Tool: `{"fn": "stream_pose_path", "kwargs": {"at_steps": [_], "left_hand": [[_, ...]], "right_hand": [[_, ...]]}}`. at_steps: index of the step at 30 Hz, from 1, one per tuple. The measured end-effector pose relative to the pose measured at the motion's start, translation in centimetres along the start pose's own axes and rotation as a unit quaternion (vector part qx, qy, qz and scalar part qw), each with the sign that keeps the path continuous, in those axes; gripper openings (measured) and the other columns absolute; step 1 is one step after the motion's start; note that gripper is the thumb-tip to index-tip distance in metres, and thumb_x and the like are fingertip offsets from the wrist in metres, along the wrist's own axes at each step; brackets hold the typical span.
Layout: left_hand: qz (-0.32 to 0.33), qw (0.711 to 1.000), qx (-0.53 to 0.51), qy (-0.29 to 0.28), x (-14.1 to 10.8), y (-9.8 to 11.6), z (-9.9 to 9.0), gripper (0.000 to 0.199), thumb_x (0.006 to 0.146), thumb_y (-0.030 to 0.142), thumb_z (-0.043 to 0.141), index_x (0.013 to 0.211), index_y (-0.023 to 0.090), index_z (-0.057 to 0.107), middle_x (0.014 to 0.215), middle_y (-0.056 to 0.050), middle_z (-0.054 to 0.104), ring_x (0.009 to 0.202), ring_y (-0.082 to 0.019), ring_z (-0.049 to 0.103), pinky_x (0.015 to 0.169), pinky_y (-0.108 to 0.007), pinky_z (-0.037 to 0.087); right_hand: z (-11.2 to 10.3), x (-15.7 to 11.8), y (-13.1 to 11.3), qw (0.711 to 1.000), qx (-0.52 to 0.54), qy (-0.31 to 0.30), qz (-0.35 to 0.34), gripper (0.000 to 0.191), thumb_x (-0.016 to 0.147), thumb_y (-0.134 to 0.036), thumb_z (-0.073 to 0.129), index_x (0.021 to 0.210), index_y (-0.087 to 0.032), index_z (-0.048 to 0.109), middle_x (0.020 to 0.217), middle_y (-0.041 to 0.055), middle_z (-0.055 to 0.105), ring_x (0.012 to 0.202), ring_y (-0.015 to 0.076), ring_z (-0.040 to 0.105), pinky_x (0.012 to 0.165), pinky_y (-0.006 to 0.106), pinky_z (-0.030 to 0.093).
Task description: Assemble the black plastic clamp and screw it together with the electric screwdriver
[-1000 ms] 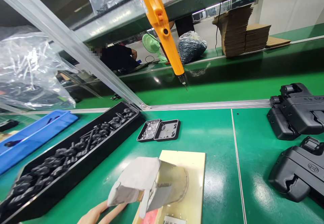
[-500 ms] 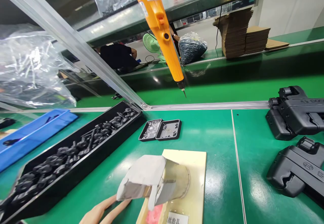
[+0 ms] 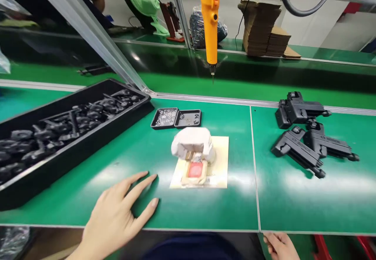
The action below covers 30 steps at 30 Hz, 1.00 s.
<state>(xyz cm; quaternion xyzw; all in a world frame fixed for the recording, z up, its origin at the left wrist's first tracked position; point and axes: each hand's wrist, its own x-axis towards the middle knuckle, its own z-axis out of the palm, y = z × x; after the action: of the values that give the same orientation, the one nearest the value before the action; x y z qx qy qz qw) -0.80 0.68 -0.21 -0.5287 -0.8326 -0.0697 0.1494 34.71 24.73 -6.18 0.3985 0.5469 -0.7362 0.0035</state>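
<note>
Open lanes ahead, crowded flanks

Bare surface (image 3: 182, 209) lies between the left hand (image 3: 123, 209) and the right hand (image 3: 280, 246). Ahead of the right hand, a free lane runs between the cream fixture (image 3: 192, 138) and the black tool bodies (image 3: 298, 146). The fixture stands forward-right of the left hand; the long black bin (image 3: 88, 146) bars its left. Farther from both hands, the orange screwdriver (image 3: 210, 25) hangs down.

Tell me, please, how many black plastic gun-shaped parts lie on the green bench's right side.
4: one black plastic gun-shaped part rear left, one rear right overlapping it, one front left, one front right. Overlaps may hide others.
</note>
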Motion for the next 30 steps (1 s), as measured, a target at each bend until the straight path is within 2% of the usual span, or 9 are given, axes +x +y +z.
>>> {"fn": "stream_pose_path", "kwargs": {"at_steps": [3,6,8,10,12,14,17,21,30], "left_hand": [[-0.046,0.995,-0.086,0.031,0.4,1.4,-0.3,0.042,0.096,0.048,0.046,0.112,0.014,0.063,0.117,-0.014,0.063,0.101,-0.033,0.063,0.085,-0.046,0.050],[-0.105,0.951,-0.283,0.066,0.6,5.1,-2.8,0.024,0.098,0.034,0.052,0.100,0.015,0.066,0.101,-0.004,0.067,0.096,-0.020,0.065,0.090,-0.033,0.052],[-0.075,0.910,-0.400,0.073,0.7,8.1,-5.5,0.012,0.096,0.021,0.056,0.094,0.019,0.068,0.094,0.000,0.067,0.090,-0.013,0.065,0.084,-0.023,0.053],[0.003,0.856,-0.516,0.037,0.6,10.4,-8.2,0.016,0.092,0.010,0.058,0.096,0.021,0.069,0.092,0.000,0.067,0.084,-0.010,0.066,0.076,-0.018,0.055],[0.031,0.818,-0.575,0.014,0.5,11.4,-10.2,0.019,0.091,0.007,0.059,0.099,0.020,0.070,0.091,-0.002,0.067,0.082,-0.010,0.066,0.074,-0.017,0.057],[0.023,0.800,-0.600,0.008,0.4,11.4,-11.1,0.017,0.092,0.008,0.060,0.099,0.019,0.070,0.089,-0.003,0.066,0.079,-0.011,0.066,0.072,-0.019,0.058],[0.033,0.786,-0.617,0.038,0.0,10.5,-11.0,0.011,0.094,0.015,0.062,0.101,0.017,0.070,0.087,-0.005,0.066,0.077,-0.012,0.065,0.069,-0.022,0.059],[0.054,0.797,-0.595,0.087,-0.1,9.7,-10.0,0.012,0.093,0.019,0.066,0.104,0.014,0.068,0.089,-0.007,0.065,0.079,-0.014,0.063,0.070,-0.025,0.058],[0.024,0.777,-0.623,0.083,0.7,9.6,-8.6,0.007,0.091,0.011,0.067,0.096,0.013,0.071,0.086,-0.006,0.066,0.077,-0.013,0.063,0.068,-0.025,0.055]], "right_hand": [[2.3,-3.4,-1.5,0.999,0.022,-0.017,-0.018,0.066,0.082,-0.081,0.065,0.071,-0.016,0.059,0.045,-0.0052,0.038,0.039,0.0071,0.025,0.041,0.020,0.017],[6.5,-6.4,-5.9,0.991,0.066,-0.071,-0.090,0.055,0.091,-0.066,0.067,0.076,-0.013,0.065,0.044,-0.0050,0.040,0.040,0.0057,0.025,0.043,0.020,0.018],[9.2,-7.5,-8.9,0.984,0.099,-0.108,-0.106,0.049,0.093,-0.060,0.069,0.077,-0.013,0.065,0.048,-0.0026,0.047,0.040,0.0053,0.028,0.042,0.019,0.018],[11.3,-7.8,-11.0,0.978,0.118,-0.140,-0.098,0.045,0.093,-0.056,0.071,0.078,-0.014,0.067,0.052,-0.0016,0.051,0.040,0.0052,0.031,0.041,0.018,0.019],[12.7,-7.7,-12.1,0.975,0.121,-0.165,-0.086,0.042,0.094,-0.054,0.071,0.079,-0.014,0.068,0.051,-0.0023,0.050,0.040,0.0049,0.031,0.041,0.018,0.019],[13.6,-7.5,-12.6,0.974,0.114,-0.179,-0.080,0.040,0.094,-0.052,0.071,0.081,-0.014,0.069,0.052,-0.0021,0.051,0.040,0.0044,0.032,0.042,0.017,0.021],[14.5,-7.0,-13.1,0.973,0.103,-0.186,-0.091,0.037,0.096,-0.049,0.070,0.081,-0.015,0.071,0.060,-0.0011,0.054,0.042,0.0035,0.035,0.044,0.017,0.024],[15.3,-6.3,-13.6,0.975,0.086,-0.171,-0.117,0.034,0.098,-0.046,0.069,0.082,-0.016,0.072,0.067,0.0004,0.057,0.044,0.0032,0.039,0.044,0.015,0.027],[15.3,-5.0,-13.6,0.979,0.020,-0.131,-0.153,0.015,0.101,-0.033,0.066,0.094,-0.025,0.077,0.073,-0.0012,0.057,0.049,0.0052,0.048,0.048,0.015,0.035]]}}
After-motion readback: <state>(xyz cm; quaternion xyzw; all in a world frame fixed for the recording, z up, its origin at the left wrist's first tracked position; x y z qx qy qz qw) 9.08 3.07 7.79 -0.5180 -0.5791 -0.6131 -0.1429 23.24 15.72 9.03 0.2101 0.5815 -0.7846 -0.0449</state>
